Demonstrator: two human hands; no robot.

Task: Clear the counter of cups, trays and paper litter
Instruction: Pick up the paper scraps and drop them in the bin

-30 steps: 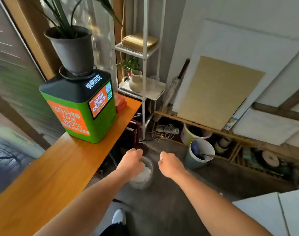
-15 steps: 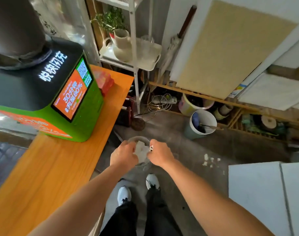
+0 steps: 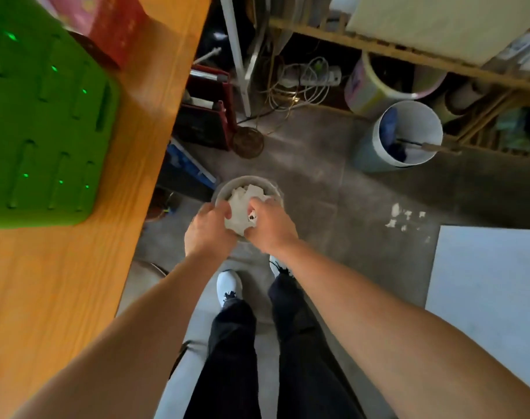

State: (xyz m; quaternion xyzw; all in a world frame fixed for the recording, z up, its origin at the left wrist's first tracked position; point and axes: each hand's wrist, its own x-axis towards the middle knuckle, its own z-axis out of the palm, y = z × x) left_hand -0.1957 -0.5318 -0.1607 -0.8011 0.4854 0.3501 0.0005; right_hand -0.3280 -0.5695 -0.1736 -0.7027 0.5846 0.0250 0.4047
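Your 2 hands meet low over the floor, just right of the counter (image 3: pixel 76 297). Your left hand (image 3: pixel 210 226) curls round the near-left rim of the clear cup (image 3: pixel 245 184), gripping it, while your right hand (image 3: pixel 269 223) is closed over the paper wad (image 3: pixel 241 207) and looks to be pressing it down into the cup. The wad sits partly inside, bulging above the rim on the near side, so the litter is off the counter and in your hands. The main risk from here, as I judge it, is the paper springing back: crumpled paper is light and pushes out once you ease off, and a piece could drop to the floor (image 3: pixel 333 192) by your shoes (image 3: pixel 229 285). Pressing too hard is the other hazard; a thin cup could buckle or slip from a 1-handed hold, spilling everything. Whether any liquid remains in the cup cannot be seen, so keep it upright. The green box (image 3: pixel 43 116) and red packet (image 3: pixel 112 28) sit on the counter to the left, well apart from your hands. No bin is clearly identifiable nearby; the white bucket (image 3: pixel 405 137) at far right holds tools.
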